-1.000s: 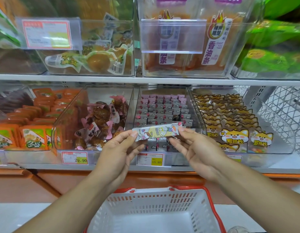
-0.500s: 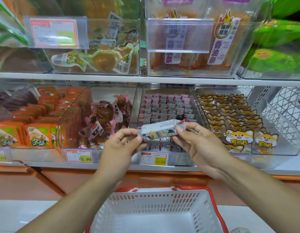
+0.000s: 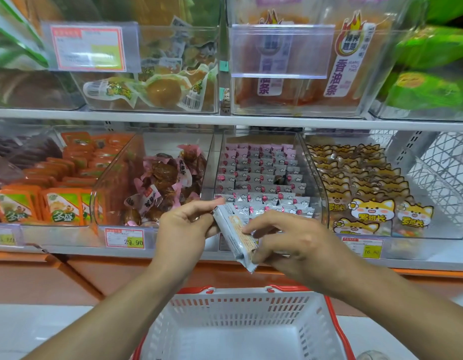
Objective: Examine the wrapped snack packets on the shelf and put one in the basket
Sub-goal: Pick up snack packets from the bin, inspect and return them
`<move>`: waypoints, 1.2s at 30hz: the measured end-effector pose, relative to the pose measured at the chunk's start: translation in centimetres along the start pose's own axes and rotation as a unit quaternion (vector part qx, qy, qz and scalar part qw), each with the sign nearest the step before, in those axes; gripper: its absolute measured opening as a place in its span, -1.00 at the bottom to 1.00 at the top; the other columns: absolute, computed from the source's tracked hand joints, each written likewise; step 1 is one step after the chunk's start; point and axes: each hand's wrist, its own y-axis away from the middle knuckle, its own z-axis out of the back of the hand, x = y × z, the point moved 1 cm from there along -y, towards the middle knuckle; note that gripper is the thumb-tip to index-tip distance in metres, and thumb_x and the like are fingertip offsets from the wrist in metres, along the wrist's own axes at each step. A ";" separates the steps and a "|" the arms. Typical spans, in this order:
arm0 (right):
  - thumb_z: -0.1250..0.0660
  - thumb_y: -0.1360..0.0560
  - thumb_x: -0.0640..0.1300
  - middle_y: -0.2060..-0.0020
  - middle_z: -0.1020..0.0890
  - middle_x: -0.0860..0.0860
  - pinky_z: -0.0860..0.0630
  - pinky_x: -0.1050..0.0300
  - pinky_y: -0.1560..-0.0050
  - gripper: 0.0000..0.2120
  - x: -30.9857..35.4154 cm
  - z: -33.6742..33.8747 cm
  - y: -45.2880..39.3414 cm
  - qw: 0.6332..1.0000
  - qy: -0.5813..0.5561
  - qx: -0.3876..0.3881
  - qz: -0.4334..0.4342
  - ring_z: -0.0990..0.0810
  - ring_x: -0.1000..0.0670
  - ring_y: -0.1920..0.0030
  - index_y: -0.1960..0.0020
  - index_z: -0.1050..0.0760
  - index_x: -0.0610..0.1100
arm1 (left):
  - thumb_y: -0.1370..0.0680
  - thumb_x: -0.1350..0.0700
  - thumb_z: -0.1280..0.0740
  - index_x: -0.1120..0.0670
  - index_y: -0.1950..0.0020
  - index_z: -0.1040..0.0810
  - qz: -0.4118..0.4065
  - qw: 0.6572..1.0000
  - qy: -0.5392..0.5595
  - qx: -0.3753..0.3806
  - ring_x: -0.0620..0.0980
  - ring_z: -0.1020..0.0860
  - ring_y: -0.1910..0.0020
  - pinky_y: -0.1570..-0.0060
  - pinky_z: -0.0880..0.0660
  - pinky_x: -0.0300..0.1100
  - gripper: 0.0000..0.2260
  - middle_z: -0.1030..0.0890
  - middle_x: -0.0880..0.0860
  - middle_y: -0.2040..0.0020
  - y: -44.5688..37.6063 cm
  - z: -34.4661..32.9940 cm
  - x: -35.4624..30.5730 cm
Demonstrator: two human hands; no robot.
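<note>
The snack packet, silver-grey with an orange printed panel, is held tilted in the air in front of the lower shelf's front edge, above the basket. The left hand pinches its upper end between thumb and fingers; the right hand grips its lower end, fingers curled over the wrapper. Behind it, on the lower shelf, a clear bin holds rows of small pink-and-grey packets. Left of that bin sits one of brown pink-wrapped snacks; right, one of cartoon-fox packets. The white basket with a red rim stands below the hands.
</note>
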 end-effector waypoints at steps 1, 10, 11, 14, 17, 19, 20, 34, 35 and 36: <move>-0.57 -0.41 -0.28 -0.13 -0.68 0.07 -0.60 0.23 -0.02 -0.82 0.0 0.0 0.0 0.998 -0.046 -0.026 -0.028 -0.66 0.13 -0.07 0.19 -0.66 -0.03 | -0.59 0.40 -0.31 0.07 -0.04 -0.74 -0.010 1.000 -0.010 0.010 0.00 -0.73 0.05 0.13 -0.62 -0.30 -0.71 -0.76 0.03 0.04 0.0 -0.1 0.1; -0.47 -0.53 -0.24 0.12 -0.71 0.21 -0.63 0.18 0.23 -0.77 -4.6 3.3 -1.8 0.891 -0.144 -0.293 -0.314 -0.69 0.11 0.13 0.15 -0.52 0.05 | -0.57 0.05 -0.45 -0.20 -0.39 -0.53 -0.211 0.888 -0.381 0.149 -0.40 -0.37 -0.38 -0.43 -0.25 -0.34 -0.59 -0.51 -0.36 -0.32 1.8 -1.3 1.7; -0.46 -0.53 -0.22 0.18 -0.70 0.19 -0.60 0.17 0.28 -0.78 -5.3 3.4 -1.8 0.898 -0.099 -0.284 -0.320 -0.67 0.11 0.18 0.14 -0.52 0.06 | -0.57 0.01 -0.44 -0.21 -0.42 -0.50 -0.230 0.867 -0.411 0.165 -0.42 -0.28 -0.43 -0.46 -0.15 -0.35 -0.58 -0.45 -0.38 -0.35 2.1 -1.5 1.8; -0.43 -0.56 -0.20 0.24 -0.63 0.24 -0.46 0.37 0.36 -0.82 -7.3 3.4 -2.3 0.910 -0.022 -0.251 -0.328 -0.61 0.25 0.19 0.10 -0.52 0.05 | -0.59 -0.07 -0.39 -0.24 -0.46 -0.42 -0.229 0.844 -0.448 0.185 -0.48 -0.06 -0.48 -0.48 0.04 -0.34 -0.55 -0.31 -0.44 -0.40 2.4 -2.0 2.1; -0.41 -0.57 -0.20 0.20 -0.62 0.23 -0.39 0.49 0.35 -0.83 -8.2 2.9 -2.9 0.920 0.019 -0.204 -0.335 -0.56 0.33 0.26 0.09 -0.51 0.05 | -0.59 -0.09 -0.39 -0.25 -0.49 -0.38 -0.214 0.835 -0.469 0.194 -0.46 0.01 -0.47 -0.48 0.10 -0.32 -0.53 -0.25 -0.42 -0.44 2.3 -2.3 2.3; -0.39 -0.58 -0.17 0.08 -0.67 0.13 -0.43 0.44 0.30 -0.85 -8.5 2.6 -3.3 0.926 0.071 -0.162 -0.335 -0.57 0.24 0.23 0.07 -0.49 0.05 | -0.59 -0.09 -0.39 -0.25 -0.48 -0.39 -0.207 0.830 -0.476 0.201 -0.43 0.01 -0.48 -0.45 0.13 -0.33 -0.53 -0.25 -0.38 -0.48 2.3 -2.5 2.3; -0.37 -0.58 -0.16 0.03 -0.69 0.09 -0.52 0.28 0.26 -0.87 -8.6 2.5 -3.6 0.926 0.100 -0.141 -0.336 -0.61 0.12 0.20 0.05 -0.48 0.04 | -0.58 -0.09 -0.39 -0.24 -0.48 -0.40 -0.206 0.830 -0.478 0.202 -0.41 0.00 -0.49 -0.45 0.13 -0.33 -0.53 -0.25 -0.36 -0.50 2.2 -2.6 2.4; -0.36 -0.53 -0.26 -0.06 -0.65 0.00 -0.60 -0.04 -0.19 -0.72 -11.2 1.3 -5.4 0.910 0.233 0.038 -0.341 -0.61 -0.08 -0.11 -0.09 -0.57 0.11 | -0.57 -0.06 -0.42 -0.17 -0.41 -0.50 -0.224 0.824 -0.478 0.206 -0.27 -0.10 -0.53 -0.35 0.21 -0.49 -0.60 -0.32 -0.26 -0.51 2.1 -2.7 2.2; -0.38 -0.54 -0.24 -0.10 -0.65 -0.02 -0.49 -0.05 -0.35 -0.71 -11.5 1.1 -5.4 0.892 0.294 0.050 -0.339 -0.56 -0.11 -0.22 -0.11 -0.61 0.13 | -0.57 -0.07 -0.42 -0.17 -0.41 -0.50 -0.225 0.824 -0.478 0.205 -0.27 -0.09 -0.53 -0.37 0.18 -0.45 -0.60 -0.32 -0.26 -0.51 2.1 -2.7 2.2; -0.38 -0.54 -0.22 -0.13 -0.65 -0.03 -0.32 -0.07 -0.49 -0.73 -11.8 0.9 -5.4 0.872 0.350 0.074 -0.334 -0.50 -0.12 -0.32 -0.11 -0.63 0.12 | -0.57 -0.07 -0.41 -0.18 -0.41 -0.50 -0.225 0.824 -0.477 0.205 -0.28 -0.09 -0.53 -0.38 0.17 -0.42 -0.61 -0.32 -0.26 -0.52 2.2 -2.6 2.2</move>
